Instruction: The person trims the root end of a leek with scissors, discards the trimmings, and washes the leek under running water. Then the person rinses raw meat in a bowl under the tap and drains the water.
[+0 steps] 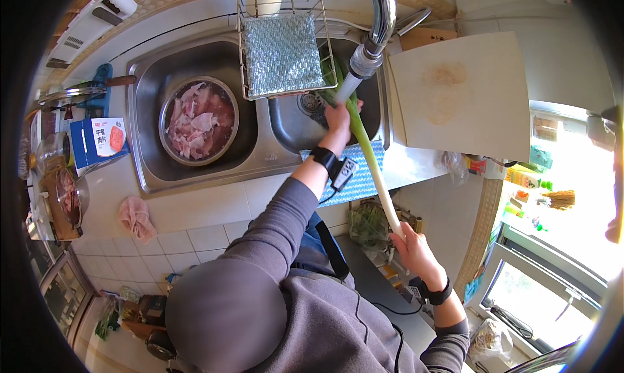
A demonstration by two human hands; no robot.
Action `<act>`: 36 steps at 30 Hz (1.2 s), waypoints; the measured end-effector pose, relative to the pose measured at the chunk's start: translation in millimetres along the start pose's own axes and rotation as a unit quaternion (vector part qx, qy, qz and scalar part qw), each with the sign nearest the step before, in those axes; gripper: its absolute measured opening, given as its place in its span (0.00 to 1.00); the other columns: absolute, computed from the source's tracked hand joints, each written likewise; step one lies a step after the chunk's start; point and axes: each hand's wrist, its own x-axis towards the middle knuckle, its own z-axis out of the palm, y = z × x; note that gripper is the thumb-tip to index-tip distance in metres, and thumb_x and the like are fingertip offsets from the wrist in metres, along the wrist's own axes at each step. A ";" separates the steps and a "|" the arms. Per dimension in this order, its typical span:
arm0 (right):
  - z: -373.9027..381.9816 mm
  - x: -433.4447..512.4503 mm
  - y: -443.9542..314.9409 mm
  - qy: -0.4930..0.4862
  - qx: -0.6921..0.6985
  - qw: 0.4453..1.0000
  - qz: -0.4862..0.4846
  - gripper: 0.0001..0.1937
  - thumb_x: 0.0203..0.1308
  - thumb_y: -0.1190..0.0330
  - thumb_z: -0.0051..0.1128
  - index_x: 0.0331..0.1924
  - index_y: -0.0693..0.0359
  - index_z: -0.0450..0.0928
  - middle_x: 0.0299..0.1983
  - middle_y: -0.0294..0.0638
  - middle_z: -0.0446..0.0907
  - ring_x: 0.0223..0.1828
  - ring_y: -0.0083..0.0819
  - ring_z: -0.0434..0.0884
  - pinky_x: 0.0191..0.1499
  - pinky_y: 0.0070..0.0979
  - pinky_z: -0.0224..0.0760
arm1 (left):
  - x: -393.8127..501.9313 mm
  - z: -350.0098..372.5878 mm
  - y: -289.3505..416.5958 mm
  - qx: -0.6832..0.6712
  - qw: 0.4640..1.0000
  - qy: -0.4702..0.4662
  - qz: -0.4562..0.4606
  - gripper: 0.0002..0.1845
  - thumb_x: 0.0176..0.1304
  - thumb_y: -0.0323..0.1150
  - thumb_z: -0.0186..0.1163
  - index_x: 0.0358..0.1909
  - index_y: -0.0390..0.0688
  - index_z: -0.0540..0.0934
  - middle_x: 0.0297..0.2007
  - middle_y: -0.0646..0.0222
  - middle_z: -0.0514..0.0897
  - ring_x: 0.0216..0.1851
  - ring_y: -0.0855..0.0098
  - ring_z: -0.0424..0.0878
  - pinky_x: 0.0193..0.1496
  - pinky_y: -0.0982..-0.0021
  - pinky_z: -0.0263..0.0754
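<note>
A long leek or large green onion (369,151) slants from the right sink basin (373,105) out past the counter's front edge. My left hand (340,120) grips its green part inside that basin, below the chrome faucet (382,17). From the spout a whitish stream (347,89), apparently water, falls on the leaves beside this hand. At the white end, my right hand (414,252) has its fingers closed around the stalk, held out in front of the counter. The leaf tips are partly hidden beneath a wire rack (333,68).
A metal bowl (235,124) of raw meat pieces (197,122) sits in the left basin (141,129). Silvery scouring cloth (282,54) lies on the rack. Blue-white cloth (363,178) drapes over the counter edge. A pink cloth (137,218) and a pale board (468,95) flank the sink.
</note>
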 end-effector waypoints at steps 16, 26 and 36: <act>-14.1 -29.7 -3.5 -0.034 -0.106 0.994 -0.002 0.12 0.59 0.67 0.56 0.42 0.65 0.69 0.16 0.52 0.74 0.18 0.52 0.76 0.20 0.39 0.68 | 34.9 -28.6 7.0 0.180 0.969 0.074 0.150 0.24 0.56 0.40 0.65 0.45 0.30 0.75 0.41 0.60 0.81 0.38 0.67 0.78 0.40 0.65 0.73; -19.3 -44.7 -8.0 -0.020 -0.181 0.983 0.001 0.14 0.56 0.66 0.58 0.43 0.63 0.70 0.16 0.51 0.75 0.19 0.49 0.77 0.21 0.38 0.70 | 60.9 -50.4 24.9 0.156 0.983 -0.015 0.097 0.29 0.55 0.50 0.63 0.49 0.35 0.75 0.41 0.60 0.82 0.36 0.64 0.81 0.39 0.63 0.76; -27.3 -59.4 -15.6 -0.042 -0.164 0.985 0.024 0.13 0.58 0.69 0.56 0.44 0.65 0.70 0.19 0.52 0.76 0.22 0.51 0.78 0.24 0.36 0.70 | 34.0 -51.6 21.0 0.246 0.958 0.118 0.084 0.29 0.51 0.44 0.67 0.48 0.32 0.76 0.44 0.58 0.81 0.40 0.65 0.79 0.43 0.65 0.72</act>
